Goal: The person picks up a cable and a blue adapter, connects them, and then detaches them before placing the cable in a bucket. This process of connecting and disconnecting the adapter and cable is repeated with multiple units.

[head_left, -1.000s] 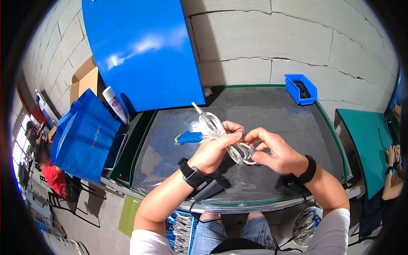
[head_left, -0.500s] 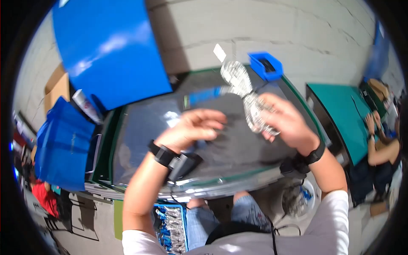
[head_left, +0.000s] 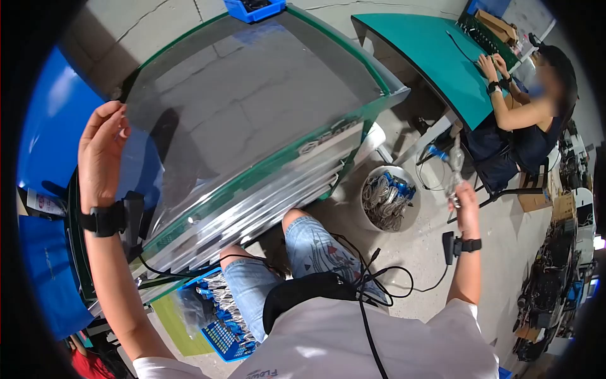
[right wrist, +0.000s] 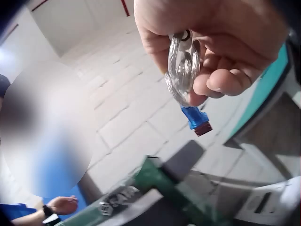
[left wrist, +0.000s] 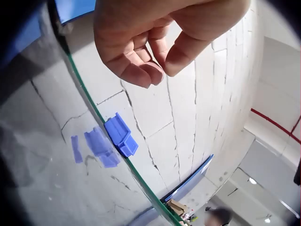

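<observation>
My right hand grips one end of a bundled silver braided cable, out to the right of the table over the floor. The cable's blue connector sticks out from the bundle. In the right wrist view the cable loops pass between thumb and fingers, and the blue connector hangs below. My left hand is raised over the left end of the grey-topped table, fingers loosely bent. In the left wrist view its fingers hold nothing.
A white bucket of similar cables stands on the floor between table and right hand. By my legs, a blue crate holds more cable bundles. Another person sits at a green table. Black cords trail across my lap.
My left hand has let go of the cable. My right hand has carried it off to the right, away from the table. The head view has turned right and down.
</observation>
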The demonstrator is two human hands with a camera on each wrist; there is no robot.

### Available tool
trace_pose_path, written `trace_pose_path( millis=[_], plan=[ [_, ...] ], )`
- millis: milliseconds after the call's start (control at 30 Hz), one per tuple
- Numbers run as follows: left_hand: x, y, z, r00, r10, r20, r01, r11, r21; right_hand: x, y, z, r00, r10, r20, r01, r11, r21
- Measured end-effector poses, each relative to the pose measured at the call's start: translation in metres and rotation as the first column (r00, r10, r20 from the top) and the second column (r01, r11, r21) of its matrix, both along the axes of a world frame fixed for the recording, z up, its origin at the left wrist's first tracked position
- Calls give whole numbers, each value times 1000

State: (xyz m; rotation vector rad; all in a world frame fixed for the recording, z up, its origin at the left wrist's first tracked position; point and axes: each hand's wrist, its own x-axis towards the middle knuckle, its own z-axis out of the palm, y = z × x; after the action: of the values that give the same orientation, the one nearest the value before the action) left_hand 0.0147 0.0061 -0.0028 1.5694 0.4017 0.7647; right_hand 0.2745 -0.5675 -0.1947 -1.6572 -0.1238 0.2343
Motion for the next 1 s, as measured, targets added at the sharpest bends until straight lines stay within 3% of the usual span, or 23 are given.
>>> trace_pose_path(
  millis=[100,167,200,300,333,367,400,433,500,600,633,700,800,833,900,933,1000],
  plan=[
    [-8,-18,7,1000,-25,5,24,990,141,9,-12,-74,986,-68,-151,37,980,-198],
    [-18,-39,12,1000,18,21,-22,979,202,21,-16,-128,985,-40,-168,2,976,-219],
    [-24,-49,13,998,48,43,-57,964,261,22,-8,-144,979,-109,-171,73,977,-201],
    [-59,-63,9,994,39,103,-69,952,299,30,7,-202,971,-145,-190,82,948,-309],
    [-69,-71,1,969,175,172,-218,936,275,43,-2,-260,989,-60,-134,-10,882,-471],
    [-82,-77,-3,975,140,170,-182,948,262,52,-14,-308,995,33,-93,-84,779,-622],
    [-95,-81,-8,974,142,179,-185,950,252,43,-8,-315,979,156,-128,-200,680,-705],
    [-107,-85,-14,971,145,191,-190,952,242,33,3,-310,979,161,-127,-203,680,-704],
    [-133,-93,-25,981,99,169,-137,964,228,13,28,-278,846,331,-417,-533,506,-679],
    [-170,-94,-53,941,266,208,-300,941,155,-7,62,-213,747,376,-548,-661,503,-557],
    [-180,-97,-62,903,370,219,-397,912,100,-5,60,-220,739,390,-549,-672,488,-557],
    [-205,-98,-81,778,602,179,-612,791,-3,5,58,-241,759,624,-186,-568,497,-656],
    [-237,-101,-114,667,739,98,-744,667,30,13,87,-213,662,718,-214,-665,431,-610],
    [-274,-111,-110,565,820,91,-824,566,24,-10,124,-211,608,766,-207,-664,349,-661],
    [-290,-94,-177,535,836,120,-822,548,-153,1,123,-184,651,705,-283,-741,508,-439],
    [-307,-92,-203,475,868,149,-836,497,-231,-11,142,-166,604,754,-260,-760,446,-472],
    [-339,-99,-249,408,912,42,-866,401,-298,-28,177,-130,531,816,-230,-781,366,-507]
  ],
)
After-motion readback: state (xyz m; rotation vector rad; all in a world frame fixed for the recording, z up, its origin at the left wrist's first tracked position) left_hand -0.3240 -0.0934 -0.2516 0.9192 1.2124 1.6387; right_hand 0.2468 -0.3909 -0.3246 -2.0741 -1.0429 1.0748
